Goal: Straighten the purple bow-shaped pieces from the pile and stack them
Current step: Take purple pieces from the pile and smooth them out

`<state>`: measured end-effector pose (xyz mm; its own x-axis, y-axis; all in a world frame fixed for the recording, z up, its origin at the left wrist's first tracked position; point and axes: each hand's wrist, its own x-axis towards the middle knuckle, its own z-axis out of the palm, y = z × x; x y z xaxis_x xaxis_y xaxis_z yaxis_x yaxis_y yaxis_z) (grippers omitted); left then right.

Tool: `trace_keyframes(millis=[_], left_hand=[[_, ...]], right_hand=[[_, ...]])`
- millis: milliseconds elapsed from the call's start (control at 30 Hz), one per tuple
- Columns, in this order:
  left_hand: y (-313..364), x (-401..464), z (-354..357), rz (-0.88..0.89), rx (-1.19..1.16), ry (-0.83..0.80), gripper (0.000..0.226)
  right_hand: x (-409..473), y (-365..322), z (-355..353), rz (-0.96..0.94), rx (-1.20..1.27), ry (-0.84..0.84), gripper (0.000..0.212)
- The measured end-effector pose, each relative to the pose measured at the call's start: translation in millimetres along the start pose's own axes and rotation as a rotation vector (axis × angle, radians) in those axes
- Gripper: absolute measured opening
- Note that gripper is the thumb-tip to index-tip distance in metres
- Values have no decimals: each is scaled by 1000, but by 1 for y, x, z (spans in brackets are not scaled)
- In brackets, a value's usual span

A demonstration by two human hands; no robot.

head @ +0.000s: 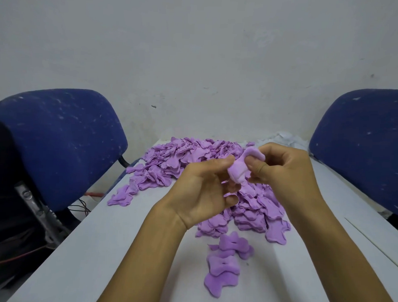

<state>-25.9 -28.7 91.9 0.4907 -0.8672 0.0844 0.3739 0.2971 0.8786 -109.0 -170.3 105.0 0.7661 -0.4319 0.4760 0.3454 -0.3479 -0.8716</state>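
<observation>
Purple bow piece [242,168] held up above the table [122,249], between both hands, over the near part of the pile [193,164]. Crumpled and folded, one rounded lobe sticking up at the top, the lower part bunched and paler. Left hand [203,191] palm turned up toward the camera, fingers curled, thumb and forefinger tip pinching the piece's left edge; lower fingers bent inward below it, fingertips [231,198] close together. Right hand [285,172] back toward the camera, fingers curled, thumb and forefinger closed on the piece's right side near the upper lobe; remaining fingers folded in toward the palm. Both grips tight on the fabric, no gap seen between pads and cloth. Hands close together, nearly touching around the piece.

Pile spread across the far and middle part of the table, many flat purple cut-outs overlapping loosely, a few strays at its left edge. Nearer the camera, a small stack [228,264] of plump bows lying flat and overlapping, each with a dark slit at the middle, set apart from the pile. Blue chair [58,141] on the left of the table, another blue chair [363,145] on the right, pale wall [197,49] behind. White scraps [284,138] at the table's far right corner.
</observation>
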Motion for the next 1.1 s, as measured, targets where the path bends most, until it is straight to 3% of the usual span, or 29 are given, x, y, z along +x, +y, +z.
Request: trace_keyframes(millis=[67, 233, 467, 533, 633, 767, 867, 967, 1100], left_hand=[[-4, 2, -3, -12, -51, 44, 13], [-9, 1, -5, -9, 83, 49, 13], [-12, 2, 7, -43, -14, -178, 20], [-14, 3, 10, -55, -91, -158, 28], [-13, 5, 11, 11, -1, -48, 35], [-13, 9, 9, 231, 245, 150, 13], [-13, 12, 8, 370, 291, 253, 12], [-9, 11, 7, 344, 264, 226, 26], [-10, 9, 4, 208, 150, 114, 19]], right_hand=[[-1, 0, -1, -38, -56, -22, 12], [-3, 2, -4, -45, -41, -47, 14], [1, 6, -5, 11, -29, 27, 15], [0, 8, -2, 19, -45, 34, 16], [0, 10, 0, 16, -106, 69, 12], [1, 6, -2, 71, 63, 22, 10], [2, 2, -1, 98, 153, 31, 9], [3, 0, -2, 108, 186, 64, 10], [3, 1, -4, 143, 267, 86, 10]])
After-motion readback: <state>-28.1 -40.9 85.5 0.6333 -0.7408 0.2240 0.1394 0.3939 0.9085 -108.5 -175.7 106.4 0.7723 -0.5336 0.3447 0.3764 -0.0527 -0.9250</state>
